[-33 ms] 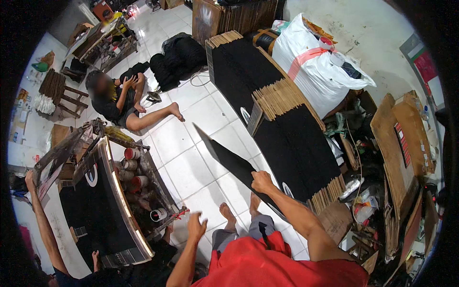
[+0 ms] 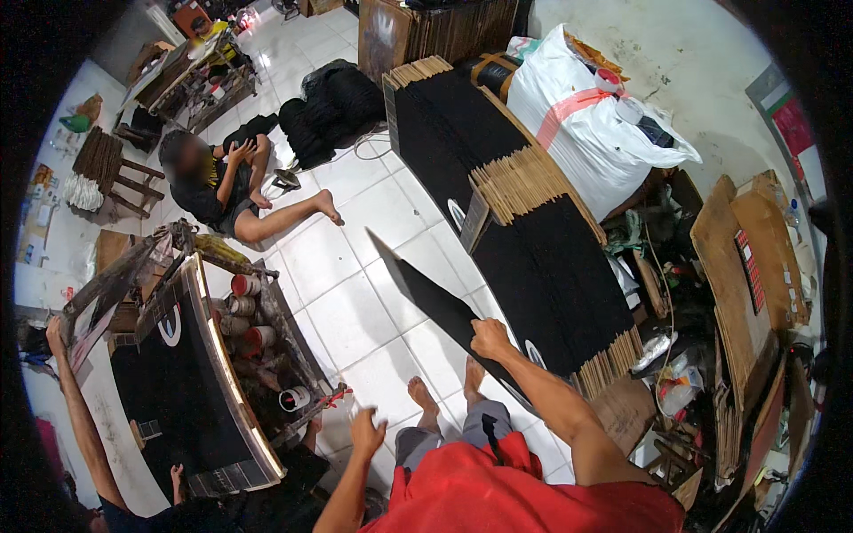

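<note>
Way out to the left of the left hand, a co-worker's arm (image 2: 84,417) reaches up to a dark frame bar, and a long black sheet (image 2: 178,400) is spread over a desk (image 2: 226,357), probably so the whole face is easy to get at. Tubs (image 2: 259,338) are tucked under that desk's near side, between it and the left hand; my guess is they're there to be in reach without hogging the top. Further forward and left of that hand, another person (image 2: 213,191) sits on the floor, well apart.

Left hand (image 2: 366,431) itself: fingers loosely spread, a bit blurred, nothing in it that I can see. Looks like it's just hanging free because one hand is enough here.

Right hand (image 2: 490,338) is closed over the upper edge of a thin black panel (image 2: 434,295), which slants forward-left from the grip and also runs back under the forearm. Seems held by the edge to keep fingers off the flat face.

Just right of the right hand is a long row of black panels (image 2: 560,266) packed close, pale cardboard edges (image 2: 520,186) poking out, maybe to save floor space. Beyond it, forward-right, a bulging white sack (image 2: 569,124).
</note>
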Action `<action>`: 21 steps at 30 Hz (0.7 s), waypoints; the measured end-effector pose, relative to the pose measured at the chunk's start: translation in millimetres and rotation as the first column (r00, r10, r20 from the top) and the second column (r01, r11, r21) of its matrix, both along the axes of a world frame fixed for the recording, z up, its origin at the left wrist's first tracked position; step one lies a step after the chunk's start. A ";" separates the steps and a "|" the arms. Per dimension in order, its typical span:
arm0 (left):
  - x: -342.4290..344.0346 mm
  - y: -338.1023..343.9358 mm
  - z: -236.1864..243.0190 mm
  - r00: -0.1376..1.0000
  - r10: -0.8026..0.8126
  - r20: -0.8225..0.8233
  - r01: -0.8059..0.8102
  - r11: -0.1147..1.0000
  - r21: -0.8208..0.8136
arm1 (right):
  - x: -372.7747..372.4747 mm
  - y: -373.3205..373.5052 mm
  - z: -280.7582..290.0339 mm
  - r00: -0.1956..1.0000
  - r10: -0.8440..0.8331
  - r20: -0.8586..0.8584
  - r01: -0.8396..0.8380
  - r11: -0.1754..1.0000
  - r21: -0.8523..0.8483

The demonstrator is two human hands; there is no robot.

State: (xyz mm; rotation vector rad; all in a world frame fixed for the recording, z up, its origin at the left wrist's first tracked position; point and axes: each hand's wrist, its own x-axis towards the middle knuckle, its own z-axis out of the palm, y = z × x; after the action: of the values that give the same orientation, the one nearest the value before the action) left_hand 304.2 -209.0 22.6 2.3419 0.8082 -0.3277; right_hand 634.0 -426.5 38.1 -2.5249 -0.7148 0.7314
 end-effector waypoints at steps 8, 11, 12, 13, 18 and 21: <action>-83.1 -65.0 -41.6 0.838 0.259 -0.481 -0.334 0.939 -0.076 | 35.4 -55.8 -59.2 0.991 -0.120 0.056 0.126 0.985 -0.120; -68.0 -69.1 -50.3 0.822 0.304 -0.481 -0.404 0.907 -0.116 | 39.1 -72.0 -83.3 0.975 -0.213 0.060 0.219 0.969 -0.115; -62.0 -69.6 -53.8 0.833 0.343 -0.435 -0.435 0.891 -0.131 | 40.3 -77.7 -92.2 0.972 -0.229 0.055 0.234 0.961 -0.149; -55.8 -69.5 -57.3 0.831 0.387 -0.400 -0.474 0.869 -0.144 | 42.0 -83.2 -101.9 0.969 -0.241 0.061 0.248 0.956 -0.160; -29.1 -61.9 -65.2 0.833 0.499 -0.241 -0.551 0.792 -0.264 | 55.9 -100.9 -145.0 0.955 -0.264 0.136 0.288 0.935 -0.206; -25.6 -64.3 -61.5 0.822 0.509 -0.254 -0.564 0.787 -0.250 | 72.5 -97.9 -152.8 0.958 -0.247 0.149 0.278 0.928 -0.249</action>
State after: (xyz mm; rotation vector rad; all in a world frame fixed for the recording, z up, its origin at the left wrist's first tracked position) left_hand 278.6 -273.2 -38.9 1.7038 1.3613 -0.3790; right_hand 706.5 -524.4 -114.7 -2.8534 -0.3155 0.6269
